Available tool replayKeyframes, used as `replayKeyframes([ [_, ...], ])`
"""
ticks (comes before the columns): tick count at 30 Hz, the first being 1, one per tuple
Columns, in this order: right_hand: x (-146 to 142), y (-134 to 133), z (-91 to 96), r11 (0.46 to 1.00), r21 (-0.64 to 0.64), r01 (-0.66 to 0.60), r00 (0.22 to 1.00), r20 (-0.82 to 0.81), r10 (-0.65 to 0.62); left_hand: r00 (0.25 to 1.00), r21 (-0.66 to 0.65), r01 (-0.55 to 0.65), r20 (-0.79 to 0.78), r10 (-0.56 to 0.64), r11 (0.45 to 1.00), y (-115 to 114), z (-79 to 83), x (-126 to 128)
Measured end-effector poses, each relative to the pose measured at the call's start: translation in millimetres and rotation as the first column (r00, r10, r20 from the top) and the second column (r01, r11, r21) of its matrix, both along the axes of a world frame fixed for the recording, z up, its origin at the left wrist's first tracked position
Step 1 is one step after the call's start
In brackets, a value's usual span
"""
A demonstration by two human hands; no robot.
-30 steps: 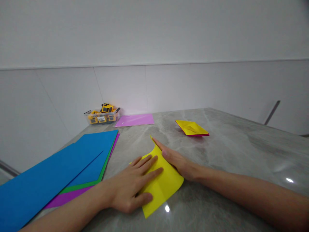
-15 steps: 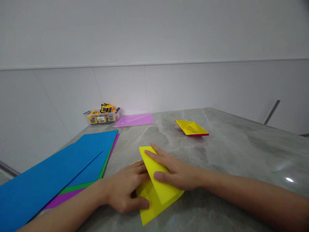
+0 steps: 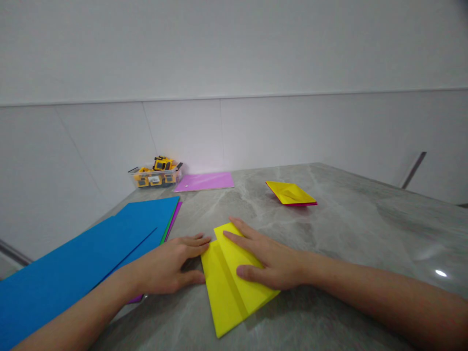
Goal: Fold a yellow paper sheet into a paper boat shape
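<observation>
Paper (image 3: 228,282), a yellow sheet with its right side folded over, lies at near centre on the grey marbled table (image 3: 354,234). The right hand (image 3: 272,261) rests on the folded flap (image 3: 246,296), fingers spread; the left hand (image 3: 171,263), thumb well apart from fingers, touches the sheet's left edge. A yellow-and-magenta folded paper shape (image 3: 290,193) sits far right; flat blue sheets (image 3: 91,243) lie left.

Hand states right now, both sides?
Left hand: open, touching the left edge of the folded yellow paper.
Right hand: open, laid over its folded-over flap.
</observation>
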State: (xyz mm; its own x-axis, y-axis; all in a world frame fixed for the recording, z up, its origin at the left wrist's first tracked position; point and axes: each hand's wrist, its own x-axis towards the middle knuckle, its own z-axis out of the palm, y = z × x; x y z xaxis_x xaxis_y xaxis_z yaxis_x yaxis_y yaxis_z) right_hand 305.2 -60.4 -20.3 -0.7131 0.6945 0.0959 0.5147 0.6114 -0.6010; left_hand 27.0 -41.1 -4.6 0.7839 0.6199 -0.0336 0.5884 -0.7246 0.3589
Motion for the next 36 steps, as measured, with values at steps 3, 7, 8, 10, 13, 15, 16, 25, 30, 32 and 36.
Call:
replayKeyframes([
  [3, 3, 1, 2.8, 1.000, 0.021, 0.007, 1.000, -0.028, -0.006, 1.000, -0.014, -0.024, 0.018, 0.024, 1.000, -1, -10.1, 9],
  [7, 7, 2, 7.4, 0.999, 0.045, 0.023, 0.999, -0.025, -0.022, 0.998, -0.021, -0.051, 0.020, 0.052, 0.998, -1, -21.4, 22],
  [8, 7, 2, 8.3, 0.999, 0.050, 0.021, 1.000, -0.009, -0.021, 0.998, -0.014, -0.059, 0.019, 0.059, 0.998, -1, -22.8, 24],
  [10, 6, 2, 9.4, 0.998, 0.063, 0.007, 0.999, 0.039, -0.010, 0.997, 0.004, -0.072, 0.011, 0.072, 0.997, 0, -23.8, 29],
  [13, 3, 0, 10.0, 0.997, 0.075, -0.026, 0.992, 0.125, 0.016, 0.997, 0.016, -0.080, -0.016, 0.080, 0.997, 2, -22.5, 32],
  [15, 0, -2, 10.1, 0.996, 0.083, -0.042, 0.984, 0.175, 0.027, 0.997, 0.010, -0.079, -0.023, 0.080, 0.997, 2, -22.0, 33],
  [16, -1, -3, 10.1, 0.995, 0.089, -0.045, 0.981, 0.195, 0.027, 0.996, 0.003, -0.084, -0.017, 0.084, 0.996, 2, -22.3, 34],
  [25, -5, -5, 10.1, 0.992, 0.115, -0.057, 0.973, 0.228, 0.030, 0.967, -0.065, -0.217, 0.120, 0.224, 0.974, 2, -30.7, 32],
  [30, -5, -5, 5.6, 0.982, 0.111, -0.154, 0.984, 0.108, 0.142, 0.865, -0.240, -0.228, 0.394, 0.310, 0.943, 5, -27.1, 40],
  [32, -6, -5, 1.9, 0.993, 0.068, -0.092, 0.995, 0.032, 0.090, 0.806, -0.344, -0.200, 0.474, 0.354, 0.917, 7, -27.6, 43],
  [36, -9, 0, -2.7, 0.955, -0.197, 0.223, 0.954, -0.155, -0.255, 0.613, -0.544, -0.131, 0.613, 0.499, 0.829, 10, -30.6, 43],
])
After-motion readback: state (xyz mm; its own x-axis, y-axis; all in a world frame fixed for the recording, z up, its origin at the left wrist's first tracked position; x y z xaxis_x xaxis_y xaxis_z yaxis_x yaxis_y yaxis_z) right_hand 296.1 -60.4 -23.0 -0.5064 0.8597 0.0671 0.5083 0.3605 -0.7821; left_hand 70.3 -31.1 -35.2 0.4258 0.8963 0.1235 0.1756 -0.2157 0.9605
